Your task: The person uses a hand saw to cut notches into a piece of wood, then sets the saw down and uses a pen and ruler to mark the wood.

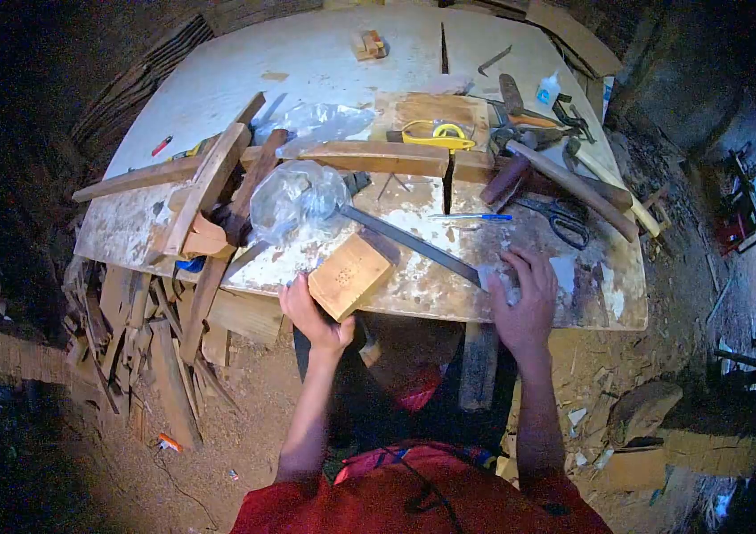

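My left hand [314, 313] is closed around a rectangular wooden block [351, 274], holding it tilted at the table's front edge. Small dark marks dot the block's upper face. To the right, my right hand [528, 298] rests over a pale sheet [563, 274] on the tabletop, its fingers apart and bent. Close to its thumb ends a long, dark, flat bar [414, 245], which runs up left toward a clear plastic bag [300, 200]. What lies under the right palm is hidden.
On the worn table [614, 285] lie a blue pen [476, 217], scissors [565, 227], hammers [574, 182], a yellow-handled tool [438, 135] and a glue bottle [548, 89]. Long wood strips [360, 157] cross the middle. Scrap wood [169, 356] is heaped at the left.
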Tool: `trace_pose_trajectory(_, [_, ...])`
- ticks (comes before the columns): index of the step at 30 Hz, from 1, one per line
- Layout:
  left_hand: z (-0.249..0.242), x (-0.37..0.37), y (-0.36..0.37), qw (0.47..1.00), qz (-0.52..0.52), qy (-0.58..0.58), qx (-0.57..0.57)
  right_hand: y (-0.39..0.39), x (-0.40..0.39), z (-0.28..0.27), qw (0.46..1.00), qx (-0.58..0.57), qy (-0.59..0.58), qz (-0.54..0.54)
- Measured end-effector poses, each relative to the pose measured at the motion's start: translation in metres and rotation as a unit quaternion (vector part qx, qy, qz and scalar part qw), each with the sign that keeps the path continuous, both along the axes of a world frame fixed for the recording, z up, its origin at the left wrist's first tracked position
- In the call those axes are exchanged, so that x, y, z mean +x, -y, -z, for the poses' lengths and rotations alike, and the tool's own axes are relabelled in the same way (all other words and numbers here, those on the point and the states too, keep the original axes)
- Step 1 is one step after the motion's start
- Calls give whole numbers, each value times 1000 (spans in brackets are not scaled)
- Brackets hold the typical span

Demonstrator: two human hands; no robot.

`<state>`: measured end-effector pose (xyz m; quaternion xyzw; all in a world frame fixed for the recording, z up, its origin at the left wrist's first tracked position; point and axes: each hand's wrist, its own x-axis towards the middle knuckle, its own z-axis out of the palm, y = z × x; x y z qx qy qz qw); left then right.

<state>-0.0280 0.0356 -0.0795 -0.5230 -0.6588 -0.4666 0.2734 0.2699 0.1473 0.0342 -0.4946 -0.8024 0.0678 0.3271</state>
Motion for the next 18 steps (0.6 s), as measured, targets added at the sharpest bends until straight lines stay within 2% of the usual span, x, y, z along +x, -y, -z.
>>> trace_pose_trajectory(3, [-3, -1, 6, 1000, 8, 5, -20, -12, 8, -8, 990, -66, -119, -28])
trace_pose_trajectory(6, [-9, 1, 8, 999, 7, 10, -37, -36, 25, -33, 1000, 9, -23, -9])
trace_pose_trajectory(10, [-13, 5, 8, 999, 4, 12, -35, -69, 38, -59, 996, 61, 52, -37])
trace_pose_trajectory(13, [-13, 5, 8, 999, 5, 9, -33, -75, 49, -78, 995, 37, 91, -17])
trace_pose_trajectory(17, [-16, 9, 10, 999, 18, 11, -45, -81, 59, -86, 987, 109, 116, -27])
trace_pose_trajectory(18, [-16, 9, 10, 999, 19, 10, -44, -81, 58, -82, 986, 88, 140, -40])
